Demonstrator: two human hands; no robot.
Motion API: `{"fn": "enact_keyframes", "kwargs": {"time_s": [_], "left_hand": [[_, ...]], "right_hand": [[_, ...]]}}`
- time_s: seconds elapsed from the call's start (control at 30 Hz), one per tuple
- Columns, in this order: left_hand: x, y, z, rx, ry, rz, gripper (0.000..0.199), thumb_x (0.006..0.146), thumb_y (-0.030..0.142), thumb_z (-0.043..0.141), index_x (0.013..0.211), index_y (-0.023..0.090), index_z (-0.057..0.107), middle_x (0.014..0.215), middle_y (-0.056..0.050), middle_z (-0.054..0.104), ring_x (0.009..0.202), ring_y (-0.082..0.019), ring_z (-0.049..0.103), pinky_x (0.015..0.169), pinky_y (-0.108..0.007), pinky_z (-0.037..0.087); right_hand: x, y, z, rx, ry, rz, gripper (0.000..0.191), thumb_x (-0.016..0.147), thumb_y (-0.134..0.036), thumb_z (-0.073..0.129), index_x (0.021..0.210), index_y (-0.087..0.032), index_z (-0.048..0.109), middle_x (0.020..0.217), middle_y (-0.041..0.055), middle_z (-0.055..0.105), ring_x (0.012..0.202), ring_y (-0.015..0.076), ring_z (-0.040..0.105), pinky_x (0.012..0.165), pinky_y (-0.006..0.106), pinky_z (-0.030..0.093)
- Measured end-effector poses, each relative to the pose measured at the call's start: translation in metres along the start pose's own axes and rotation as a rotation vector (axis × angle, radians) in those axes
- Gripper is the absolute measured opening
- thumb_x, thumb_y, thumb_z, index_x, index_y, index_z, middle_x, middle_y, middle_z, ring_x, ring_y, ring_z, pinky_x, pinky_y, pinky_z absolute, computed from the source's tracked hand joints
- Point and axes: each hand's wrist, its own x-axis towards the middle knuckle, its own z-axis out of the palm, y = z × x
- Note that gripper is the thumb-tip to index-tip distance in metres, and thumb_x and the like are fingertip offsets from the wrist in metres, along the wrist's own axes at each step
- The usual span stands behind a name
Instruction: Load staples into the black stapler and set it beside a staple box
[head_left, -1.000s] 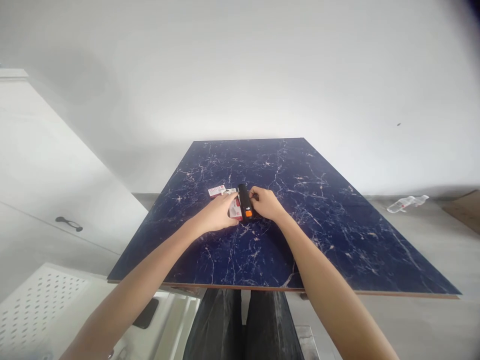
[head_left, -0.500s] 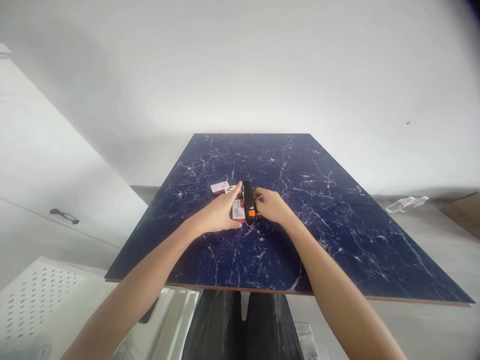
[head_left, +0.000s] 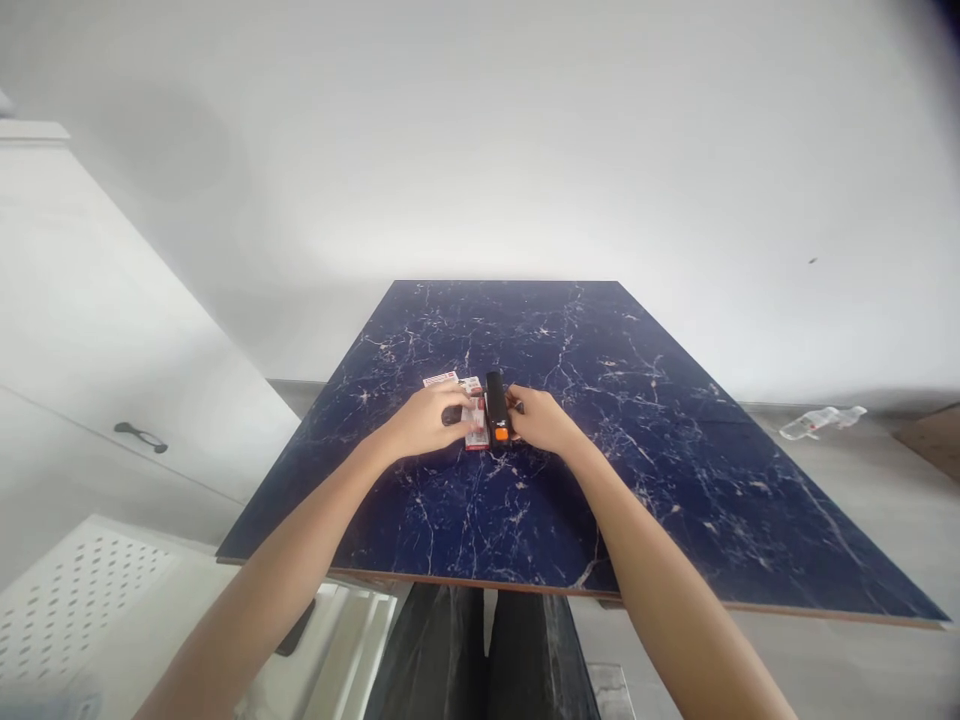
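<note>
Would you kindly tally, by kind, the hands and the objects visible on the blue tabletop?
Hands: 2, left hand and right hand
Black-and-orange device: 1
Red-and-white packs: 3 visible, some partly covered; more could be hidden
Total: 6 visible

A black device with an orange button (head_left: pixel 496 405) is seen on a blue marbled bench (head_left: pixel 480 520), flanked by both hands. At its right side, the fingers of the right hand (head_left: pixel 544 418) are curled close in. The left hand (head_left: pixel 427 418) is held with thumb and fingers parted over a red-and-white box (head_left: pixel 475 438). Farther back, another printed box (head_left: pixel 440 379) is partly covered by that hand. Beyond the bench, clear plastic packaging (head_left: pixel 821 422) is seen at right.
</note>
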Motion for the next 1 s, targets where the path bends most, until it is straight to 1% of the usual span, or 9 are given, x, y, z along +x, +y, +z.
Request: {"fn": "enact_keyframes", "kwargs": {"time_s": [0.13, 0.2, 0.3, 0.43, 0.57, 0.67, 0.73, 0.87, 1.0], "left_hand": [[-0.001, 0.004, 0.006, 0.021, -0.051, 0.031, 0.020, 0.089, 0.041, 0.067, 0.096, 0.023, 0.070, 0.141, -0.009, 0.058, 0.128, -0.031, 0.054, 0.106, -0.046, 0.044], [-0.002, 0.004, 0.007, 0.028, -0.067, 0.028, 0.023, 0.086, 0.043, 0.071, 0.093, 0.022, 0.065, 0.143, -0.011, 0.056, 0.131, -0.033, 0.051, 0.106, -0.048, 0.043], [-0.002, 0.004, 0.009, 0.057, -0.080, -0.006, 0.033, 0.080, 0.047, 0.077, 0.092, 0.022, 0.059, 0.132, -0.013, 0.060, 0.123, -0.035, 0.054, 0.096, -0.046, 0.048], [-0.002, 0.005, 0.016, 0.087, -0.077, -0.046, 0.039, 0.076, 0.047, 0.080, 0.093, 0.022, 0.056, 0.123, -0.012, 0.060, 0.114, -0.034, 0.056, 0.088, -0.043, 0.049], [0.001, 0.009, 0.023, 0.044, -0.081, -0.072, 0.039, 0.075, 0.044, 0.081, 0.092, 0.022, 0.054, 0.112, -0.010, 0.063, 0.104, -0.031, 0.060, 0.083, -0.041, 0.049], [0.001, 0.012, 0.023, -0.009, -0.074, -0.112, 0.044, 0.071, 0.042, 0.083, 0.098, 0.021, 0.056, 0.114, -0.010, 0.064, 0.103, -0.032, 0.061, 0.081, -0.040, 0.049], [0.000, 0.013, 0.018, -0.078, -0.117, -0.128, 0.051, 0.071, 0.041, 0.083, 0.110, 0.022, 0.057, 0.119, -0.011, 0.064, 0.102, -0.032, 0.063, 0.079, -0.040, 0.050], [-0.003, 0.008, 0.005, -0.229, -0.226, -0.144, 0.070, 0.074, 0.034, 0.081, 0.135, 0.027, 0.046, 0.129, -0.011, 0.063, 0.107, -0.031, 0.066, 0.084, -0.041, 0.053], [-0.004, 0.002, 0.003, -0.264, -0.204, -0.167, 0.070, 0.076, 0.033, 0.080, 0.137, 0.029, 0.047, 0.124, -0.010, 0.068, 0.105, -0.031, 0.069, 0.085, -0.042, 0.055]], "right_hand": [[0.001, 0.002, 0.000, -0.042, 0.033, -0.044, 0.012, 0.076, -0.011, 0.051, 0.076, -0.022, 0.055, 0.071, 0.0012, 0.071, 0.065, 0.0170, 0.065, 0.061, 0.023, 0.040], [0.001, 0.002, 0.000, -0.050, 0.036, -0.053, 0.012, 0.077, -0.011, 0.050, 0.076, -0.022, 0.054, 0.071, 0.0014, 0.071, 0.065, 0.0166, 0.064, 0.061, 0.023, 0.040], [0.001, 0.002, 0.000, -0.061, 0.032, -0.070, 0.013, 0.076, -0.010, 0.050, 0.075, -0.022, 0.054, 0.073, 0.0023, 0.072, 0.066, 0.0166, 0.064, 0.061, 0.023, 0.040], [0.001, 0.001, 0.000, -0.067, 0.053, -0.079, 0.014, 0.074, -0.009, 0.050, 0.075, -0.022, 0.055, 0.071, 0.0019, 0.071, 0.064, 0.0169, 0.065, 0.060, 0.023, 0.040], [0.000, 0.000, 0.000, 0.019, 0.031, 0.004, 0.014, 0.074, -0.009, 0.051, 0.077, -0.021, 0.058, 0.067, 0.0018, 0.071, 0.058, 0.0172, 0.066, 0.058, 0.023, 0.043], [-0.002, 0.002, 0.001, 0.148, -0.038, 0.138, 0.014, 0.075, -0.011, 0.053, 0.080, -0.021, 0.060, 0.071, 0.0027, 0.073, 0.056, 0.0175, 0.069, 0.057, 0.023, 0.047], [-0.005, 0.003, 0.003, 0.187, -0.060, 0.184, 0.012, 0.076, -0.012, 0.054, 0.081, -0.021, 0.061, 0.074, 0.0032, 0.075, 0.060, 0.0176, 0.070, 0.058, 0.023, 0.048], [-0.013, 0.004, 0.007, 0.193, -0.022, 0.164, 0.011, 0.078, -0.013, 0.052, 0.080, -0.021, 0.060, 0.075, 0.0010, 0.074, 0.066, 0.0159, 0.071, 0.062, 0.021, 0.048], [-0.021, 0.000, 0.008, 0.109, 0.023, 0.123, 0.013, 0.078, -0.012, 0.049, 0.078, -0.022, 0.058, 0.073, 0.0000, 0.073, 0.067, 0.0152, 0.067, 0.064, 0.022, 0.044]]}}
